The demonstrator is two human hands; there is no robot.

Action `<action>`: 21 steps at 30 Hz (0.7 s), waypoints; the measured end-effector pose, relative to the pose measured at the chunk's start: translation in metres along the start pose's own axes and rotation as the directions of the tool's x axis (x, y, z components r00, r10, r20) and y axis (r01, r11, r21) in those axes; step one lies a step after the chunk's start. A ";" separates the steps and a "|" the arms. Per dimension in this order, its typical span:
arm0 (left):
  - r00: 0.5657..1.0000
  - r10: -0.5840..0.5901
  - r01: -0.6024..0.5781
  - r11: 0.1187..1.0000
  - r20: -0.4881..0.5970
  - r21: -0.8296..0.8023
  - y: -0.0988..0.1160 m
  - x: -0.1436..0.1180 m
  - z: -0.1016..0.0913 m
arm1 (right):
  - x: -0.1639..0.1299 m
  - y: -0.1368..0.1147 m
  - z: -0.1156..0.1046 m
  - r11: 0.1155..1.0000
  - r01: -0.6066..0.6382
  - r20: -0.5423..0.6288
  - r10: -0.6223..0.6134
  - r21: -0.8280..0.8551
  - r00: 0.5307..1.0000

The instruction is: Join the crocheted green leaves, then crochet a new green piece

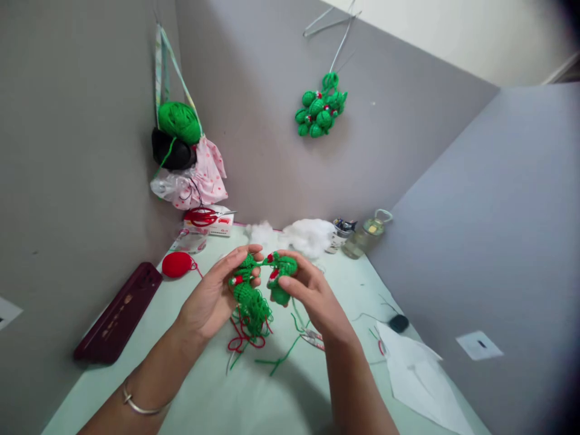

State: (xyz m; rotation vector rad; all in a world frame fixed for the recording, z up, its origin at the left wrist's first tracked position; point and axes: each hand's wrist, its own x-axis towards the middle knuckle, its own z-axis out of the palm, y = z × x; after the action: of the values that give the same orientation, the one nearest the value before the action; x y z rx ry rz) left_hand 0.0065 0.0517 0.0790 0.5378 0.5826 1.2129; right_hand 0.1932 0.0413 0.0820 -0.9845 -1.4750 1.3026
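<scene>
My left hand (212, 299) grips a bunch of green crocheted pieces (250, 300) with red and white beads; loose red and green yarn ends hang from it onto the pale green table (217, 399). My right hand (312, 296) pinches another small green crocheted ball (281, 279), joined to the bunch by a green strand. Both hands are held just above the table's middle, close together.
A red yarn ball (177, 264) and a dark red case (118, 313) lie at the left. Red scissors (203, 215), white stuffing (308, 235) and a glass bottle (366, 235) stand at the back. White paper (417, 374) lies right. Finished green balls (319, 112) hang on the wall.
</scene>
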 end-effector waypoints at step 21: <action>0.953 -0.197 0.105 0.928 0.230 0.358 -0.010 0.018 -0.039 | 0.017 0.010 -0.012 0.992 -0.123 -0.028 0.124 0.028 0.992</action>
State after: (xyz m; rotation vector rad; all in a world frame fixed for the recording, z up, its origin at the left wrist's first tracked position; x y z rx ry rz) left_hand -0.0084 0.0689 0.0413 0.9166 0.5992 0.8762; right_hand 0.1997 0.0620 0.0746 -1.0876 -1.3898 1.3864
